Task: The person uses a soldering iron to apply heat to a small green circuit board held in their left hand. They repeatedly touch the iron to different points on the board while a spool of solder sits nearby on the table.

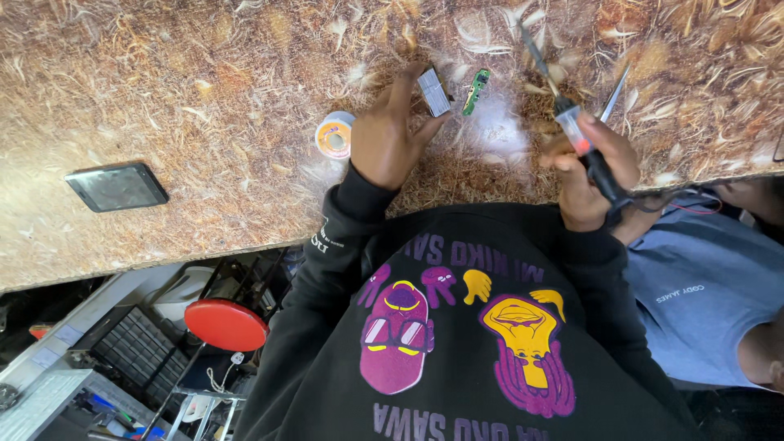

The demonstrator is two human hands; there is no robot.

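My left hand [388, 135] rests on the speckled brown worktop [204, 98] and pinches a small grey rectangular module [434, 91] between its fingertips. Just right of the module lies a small green circuit board [475, 91]. My right hand [592, 167] grips a black-handled soldering iron [572, 122] whose tip points up and away over the worktop. The same hand also holds a pair of metal tweezers [614, 96]. A spool of solder wire [333, 135] sits right beside my left hand, on its left.
A dark phone [117, 186] lies face up at the left of the worktop. Below the table edge stand a red round stool [226, 324] and shelves of clutter. Another person in a blue-grey shirt [702, 294] sits close on my right.
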